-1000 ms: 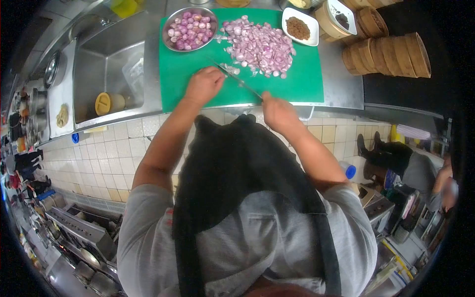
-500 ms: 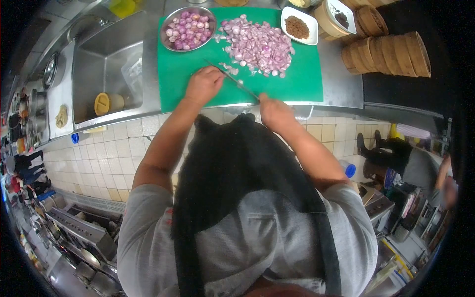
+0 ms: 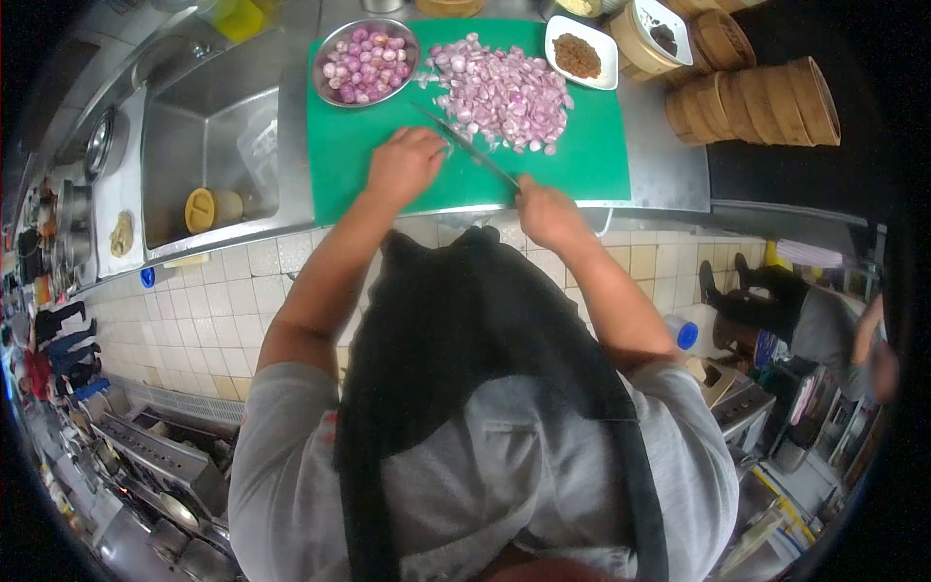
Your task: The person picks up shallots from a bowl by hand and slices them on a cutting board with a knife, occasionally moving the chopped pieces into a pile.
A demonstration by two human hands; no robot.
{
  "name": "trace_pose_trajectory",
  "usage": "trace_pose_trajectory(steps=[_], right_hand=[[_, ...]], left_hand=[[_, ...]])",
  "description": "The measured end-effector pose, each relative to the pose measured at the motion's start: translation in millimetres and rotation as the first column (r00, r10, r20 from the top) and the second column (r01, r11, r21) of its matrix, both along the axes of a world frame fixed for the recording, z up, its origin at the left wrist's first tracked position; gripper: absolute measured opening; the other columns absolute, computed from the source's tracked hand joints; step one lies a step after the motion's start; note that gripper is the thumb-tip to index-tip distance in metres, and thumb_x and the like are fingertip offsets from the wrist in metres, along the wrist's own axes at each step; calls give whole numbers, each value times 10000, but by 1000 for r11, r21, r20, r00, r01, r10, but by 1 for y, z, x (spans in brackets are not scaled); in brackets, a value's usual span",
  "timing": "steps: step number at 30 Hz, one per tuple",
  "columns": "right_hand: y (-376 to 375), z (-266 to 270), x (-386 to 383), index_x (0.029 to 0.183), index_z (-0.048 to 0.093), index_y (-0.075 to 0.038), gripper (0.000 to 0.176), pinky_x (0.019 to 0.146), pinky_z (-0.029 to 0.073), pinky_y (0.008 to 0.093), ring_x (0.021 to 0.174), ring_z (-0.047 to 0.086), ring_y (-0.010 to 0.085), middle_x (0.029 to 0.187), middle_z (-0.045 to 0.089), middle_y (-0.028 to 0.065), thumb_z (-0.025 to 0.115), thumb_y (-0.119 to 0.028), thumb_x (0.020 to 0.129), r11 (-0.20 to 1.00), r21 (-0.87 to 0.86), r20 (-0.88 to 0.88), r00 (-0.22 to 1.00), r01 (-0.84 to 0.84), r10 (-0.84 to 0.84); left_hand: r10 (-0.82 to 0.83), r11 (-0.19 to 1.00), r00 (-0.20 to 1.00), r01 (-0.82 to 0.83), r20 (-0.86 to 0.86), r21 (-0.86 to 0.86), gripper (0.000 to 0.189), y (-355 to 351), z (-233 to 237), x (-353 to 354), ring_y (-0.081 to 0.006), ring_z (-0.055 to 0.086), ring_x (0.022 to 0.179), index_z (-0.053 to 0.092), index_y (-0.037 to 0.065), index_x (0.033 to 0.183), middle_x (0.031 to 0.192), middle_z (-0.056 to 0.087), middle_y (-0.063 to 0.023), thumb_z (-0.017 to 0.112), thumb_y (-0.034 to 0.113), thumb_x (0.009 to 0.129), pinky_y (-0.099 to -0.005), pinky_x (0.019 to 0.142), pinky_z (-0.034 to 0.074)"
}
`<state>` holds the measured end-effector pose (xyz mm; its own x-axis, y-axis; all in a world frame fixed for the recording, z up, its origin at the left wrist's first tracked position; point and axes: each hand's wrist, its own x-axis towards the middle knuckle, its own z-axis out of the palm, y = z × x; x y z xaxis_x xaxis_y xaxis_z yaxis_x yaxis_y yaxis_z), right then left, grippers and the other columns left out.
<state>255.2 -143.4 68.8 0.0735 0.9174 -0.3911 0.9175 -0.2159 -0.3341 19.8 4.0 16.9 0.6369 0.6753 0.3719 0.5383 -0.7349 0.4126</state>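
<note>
My right hand [image 3: 551,215] is wrapped round the handle of a knife [image 3: 475,152] near the front edge of the green cutting board [image 3: 349,145]. The blade slants up and left across the board, its tip short of the steel bowl. My left hand [image 3: 405,163] rests on the board left of the blade, fingers curled together. A small pale shallot piece [image 3: 447,146] shows at its fingertips, partly hidden. Beyond the blade lies a wide pile of sliced shallots [image 3: 504,92]. Whole peeled shallots [image 3: 369,66] fill the steel bowl [image 3: 319,85] at the board's back left.
A white dish [image 3: 603,73] of brown crumbly food stands at the board's back right. Bamboo steamers [image 3: 756,105] are stacked farther right. To the left is a steel sink [image 3: 184,126] with a yellow-lidded container [image 3: 211,209]. Another person [image 3: 815,320] stands at the far right.
The knife and my right hand have shifted slightly right, opening a gap between blade and left hand. The few slices beside the blade no longer lie where they did.
</note>
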Motion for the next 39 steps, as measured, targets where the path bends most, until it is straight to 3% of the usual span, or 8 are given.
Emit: trace_pose_trajectory(steps=[3,12,21,24,27,33,39], right_hand=[[-1,0,0,1174,554,-27,210,863,533,564,969,701,452,1010,724,276,508,-121,991,1000,1,-6,1000,-6,6],[0,1,2,1176,553,-23,220,901,519,567,1003,680,471,1031,714,281,511,-154,1004,999,-15,-87,995,41,-43],[3,-11,18,1206,527,-37,253,880,524,581,995,689,459,1038,718,267,530,-217,1028,1000,-13,-70,997,10,-11],[-1,-15,18,1191,528,-41,238,858,526,579,975,692,456,1013,720,261,535,-215,1029,999,54,-67,998,6,-2],[-7,-8,14,1180,538,-39,220,854,523,578,972,691,455,1007,717,267,542,-192,1022,999,47,-75,997,-18,22],[-9,10,2,1173,538,-34,217,836,528,568,955,695,455,998,718,265,571,-141,988,999,18,-79,996,-43,45],[-9,22,2,1170,552,-39,207,825,538,563,948,711,444,988,726,264,534,-123,982,996,-2,15,996,-91,91]], left_hand=[[-8,998,998,4,-65,-60,124,4,8,5,-304,692,1008,758,120,982,1092,738,-50,756,183,875,-440,847,588],[-52,999,997,52,-54,6,97,7,-6,21,-282,686,1015,746,154,968,1052,726,-27,730,223,901,-414,838,595],[-43,998,989,35,-145,-54,125,6,8,34,-310,661,1033,743,107,932,1064,702,-58,733,223,887,-437,857,583],[-79,997,986,79,-146,-10,61,10,-1,23,-282,667,1007,756,134,871,1015,701,-43,729,186,854,-411,845,586],[-105,992,994,103,-28,-69,69,6,-7,-3,-294,673,1007,772,123,903,1052,716,-53,738,152,850,-412,867,583],[-65,998,990,64,126,17,71,2,-14,-15,-311,704,956,758,87,922,1024,733,-86,789,113,863,-412,848,584],[-82,996,989,77,121,50,83,2,-14,-14,-309,705,926,754,85,921,981,727,-83,783,72,844,-416,825,591]])
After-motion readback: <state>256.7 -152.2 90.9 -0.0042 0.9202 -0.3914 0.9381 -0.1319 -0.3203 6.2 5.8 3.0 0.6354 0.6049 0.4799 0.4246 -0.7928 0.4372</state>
